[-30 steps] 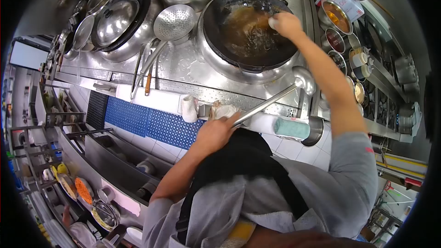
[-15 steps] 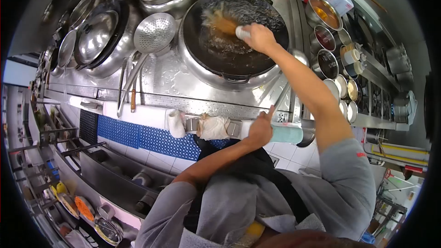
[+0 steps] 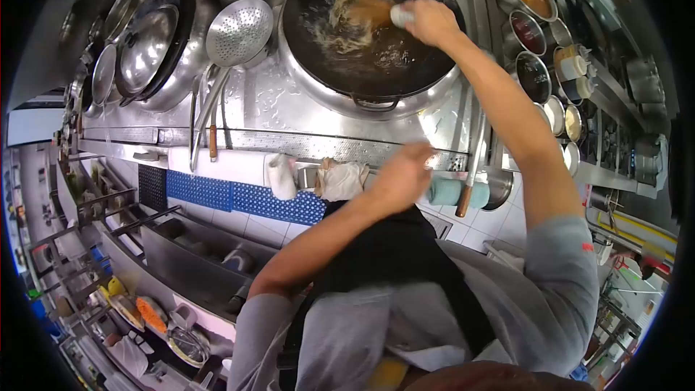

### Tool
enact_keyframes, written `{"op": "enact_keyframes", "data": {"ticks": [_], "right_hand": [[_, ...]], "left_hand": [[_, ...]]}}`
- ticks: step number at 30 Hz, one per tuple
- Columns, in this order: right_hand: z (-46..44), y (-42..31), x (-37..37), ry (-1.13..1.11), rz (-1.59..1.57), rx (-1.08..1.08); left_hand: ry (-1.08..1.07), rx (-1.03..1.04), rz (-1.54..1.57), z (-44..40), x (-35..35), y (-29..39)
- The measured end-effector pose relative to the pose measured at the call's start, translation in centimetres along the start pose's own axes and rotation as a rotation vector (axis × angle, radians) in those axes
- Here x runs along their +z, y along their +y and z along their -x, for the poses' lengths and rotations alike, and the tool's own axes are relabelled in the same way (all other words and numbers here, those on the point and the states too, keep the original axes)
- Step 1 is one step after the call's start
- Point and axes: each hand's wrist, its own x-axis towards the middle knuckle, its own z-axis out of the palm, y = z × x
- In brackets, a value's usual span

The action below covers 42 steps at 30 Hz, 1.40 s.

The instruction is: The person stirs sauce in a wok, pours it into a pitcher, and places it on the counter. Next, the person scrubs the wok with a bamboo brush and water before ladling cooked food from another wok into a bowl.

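Note:
My right hand (image 3: 432, 22) is closed round the white-wrapped handle of a bamboo wok brush (image 3: 374, 11). Its brown bristles are down in the water inside a large black wok (image 3: 311, 58), where the water swirls. My left hand (image 3: 405, 176) is above the front edge of the counter, smeared by motion, so its fingers are unclear. To its right lies a long metal-shafted tool with a wooden grip (image 3: 463, 201), apart from the hand; its far end is hidden behind my right forearm.
A perforated skimmer (image 3: 240, 31) rests left of the wok. Metal lids and pans (image 3: 148, 51) stack further left. Sauce containers (image 3: 532, 76) line the right side. Along the front edge are folded white cloths (image 3: 224, 166) and a teal cloth roll (image 3: 449, 192).
My left hand has let go of the long tool's shaft and moved slightly left and nearer my body. The brush has swept through the water, to the right and up; the view has shifted.

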Motion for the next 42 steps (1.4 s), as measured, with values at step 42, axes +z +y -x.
{"op": "enact_keyframes", "data": {"ticks": [42], "right_hand": [[-3.8,-1.7,0.9,0.176,0.037,0.035]], "left_hand": [[0.210,-0.050,-0.698,-5.9,-4.5,-6.2]]}}
